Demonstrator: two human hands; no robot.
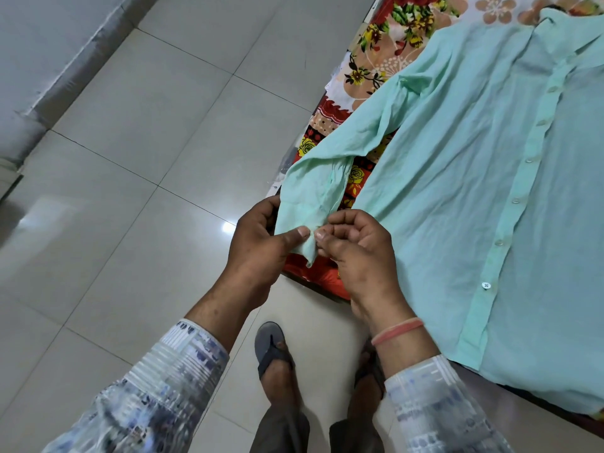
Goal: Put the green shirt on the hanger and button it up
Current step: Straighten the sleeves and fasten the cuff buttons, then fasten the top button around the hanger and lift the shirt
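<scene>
While both my hands work at the sleeve cuff (309, 238) at centre frame, the green shirt (474, 178) lies flat and face up on the floral bedsheet (369, 53), filling the right half of the frame, collar (562, 24) at the upper right, hem toward the lower right. Front placket looks closed, with a row of white buttons (515, 200) running from upper right down to a clear four-hole button at right of centre. One long sleeve (343, 152) runs down-left off the bed edge to my hands. My left hand (258, 243) is closed around the cuff, thumb pressed flat on the fabric, fingers curled behind it. My right hand (356, 246) is curled nearly to a fist, thumb and forefinger tips pinching the cuff edge right beside the left thumb; thumbs almost touching. Cuff corner hangs just below the pinch. Cannot tell if a cuff button is between the fingers. No hanger clearly visible; a dark bit at the collar is too small to identify. Pink band (397, 330) on my right wrist, patterned blue-white sleeves on both arms. Grey tiled floor (130, 158) fills the left of the frame. My feet in grey sandals (271, 348) sit at bottom centre, beside the bed edge.
</scene>
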